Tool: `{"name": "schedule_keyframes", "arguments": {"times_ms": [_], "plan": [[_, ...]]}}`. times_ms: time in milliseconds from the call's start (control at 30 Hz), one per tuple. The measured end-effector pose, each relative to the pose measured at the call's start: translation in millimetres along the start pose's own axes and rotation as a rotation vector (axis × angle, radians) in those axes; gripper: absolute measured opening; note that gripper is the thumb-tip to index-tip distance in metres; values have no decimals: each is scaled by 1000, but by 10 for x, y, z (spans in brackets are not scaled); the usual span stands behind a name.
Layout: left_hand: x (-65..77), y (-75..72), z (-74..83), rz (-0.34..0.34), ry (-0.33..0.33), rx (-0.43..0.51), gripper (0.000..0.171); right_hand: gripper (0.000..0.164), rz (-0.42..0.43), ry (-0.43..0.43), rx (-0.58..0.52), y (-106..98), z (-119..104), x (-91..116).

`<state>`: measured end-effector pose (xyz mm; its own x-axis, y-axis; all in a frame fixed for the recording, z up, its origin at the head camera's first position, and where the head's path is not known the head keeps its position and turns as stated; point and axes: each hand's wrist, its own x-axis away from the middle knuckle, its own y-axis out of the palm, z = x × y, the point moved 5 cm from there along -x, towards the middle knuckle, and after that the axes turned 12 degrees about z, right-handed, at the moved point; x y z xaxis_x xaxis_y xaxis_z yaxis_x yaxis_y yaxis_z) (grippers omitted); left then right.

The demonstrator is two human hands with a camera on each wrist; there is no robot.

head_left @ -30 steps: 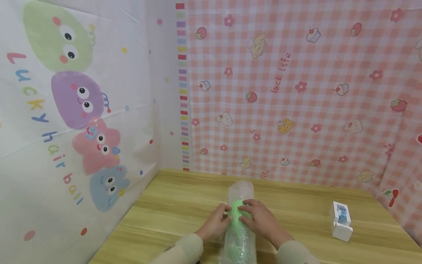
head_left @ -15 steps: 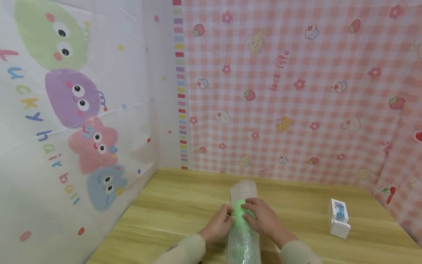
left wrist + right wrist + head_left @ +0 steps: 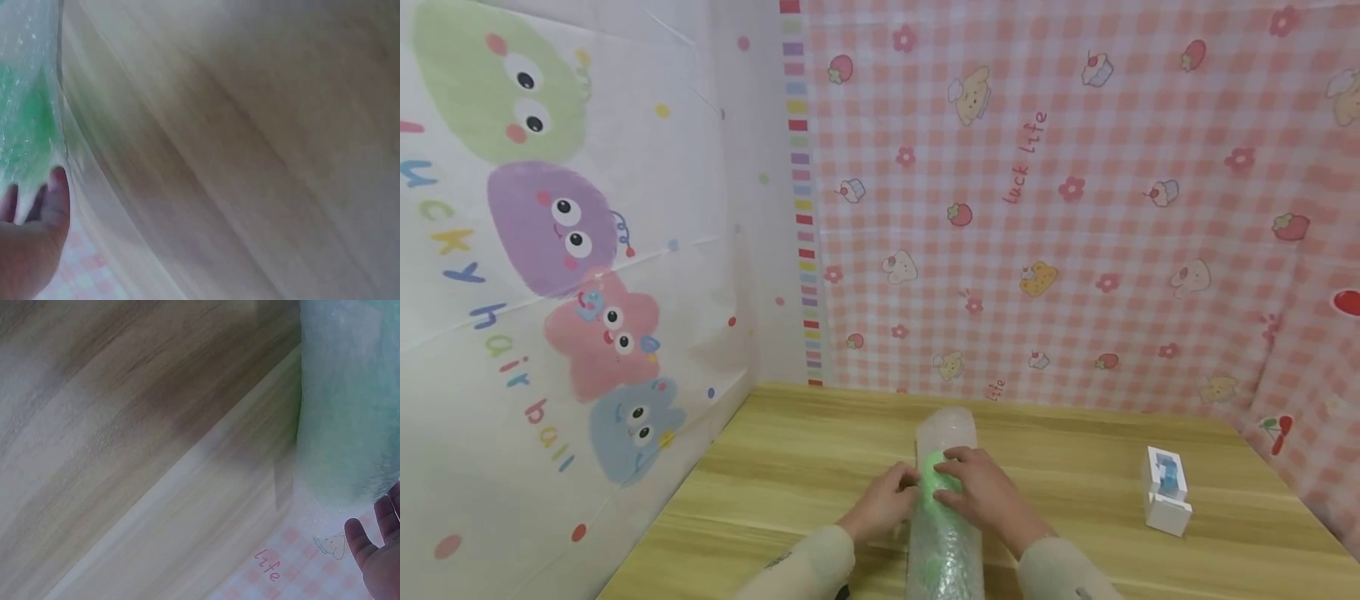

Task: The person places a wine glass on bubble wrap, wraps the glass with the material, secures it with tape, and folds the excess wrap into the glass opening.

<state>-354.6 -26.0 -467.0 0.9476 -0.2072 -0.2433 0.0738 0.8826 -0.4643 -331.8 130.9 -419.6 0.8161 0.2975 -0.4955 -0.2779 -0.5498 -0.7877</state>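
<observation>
A long bundle of clear bubble wrap (image 3: 947,537) with something green inside lies lengthwise on the wooden table. In the head view my left hand (image 3: 883,500) is at the bundle's left edge, thumb and fingertips right at the wrap. The left wrist view shows the thumb and fingers (image 3: 59,194) of that hand apart, against the film. From the other side my right hand (image 3: 988,492) reaches over the top, its spread fingers resting on the green part. In the right wrist view the bundle (image 3: 350,412) looks blurred, with the right fingers (image 3: 357,540) at its end.
A small white box-like holder with a blue piece in it (image 3: 1167,492) stands at the right of the table (image 3: 1060,467). A pink checked cloth (image 3: 1037,208) hangs behind the table, and a white cartoon-printed sheet (image 3: 715,250) on the left.
The head view has shifted slightly. My left fingertips have drawn back a little to the left edge of the bundle. Loose film at its lower left now lies closer in. The right hand stays on top.
</observation>
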Motion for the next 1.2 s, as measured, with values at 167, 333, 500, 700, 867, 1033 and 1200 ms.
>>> {"name": "schedule_keyframes", "arguments": {"times_ms": [167, 333, 500, 700, 867, 1033, 1200], "plan": [[-30, -34, -98, 81, -80, -74, 28, 38, 3, 25, 33, 26, 25, 7], [-53, -4, -140, 69, -119, -96, 33, 38, -10, 53, 35, 29, 69, 18], [-67, 34, -92, 60, -98, -93, 33, 38, -15, 51, 18, 13, 84, 39], [-81, 104, -74, 54, -112, -77, 35, 39, -7, 39, 11, -8, 94, 56], [-99, 145, -85, 73, -122, -59, 35, 39, 2, 35, 10, -26, 101, 65], [-111, 154, -68, 101, -116, -77, 33, 38, 1, 25, 8, -33, 105, 68], [-115, 165, -45, 108, -130, -60, 32, 38, -6, 48, 1, -37, 119, 79]]}}
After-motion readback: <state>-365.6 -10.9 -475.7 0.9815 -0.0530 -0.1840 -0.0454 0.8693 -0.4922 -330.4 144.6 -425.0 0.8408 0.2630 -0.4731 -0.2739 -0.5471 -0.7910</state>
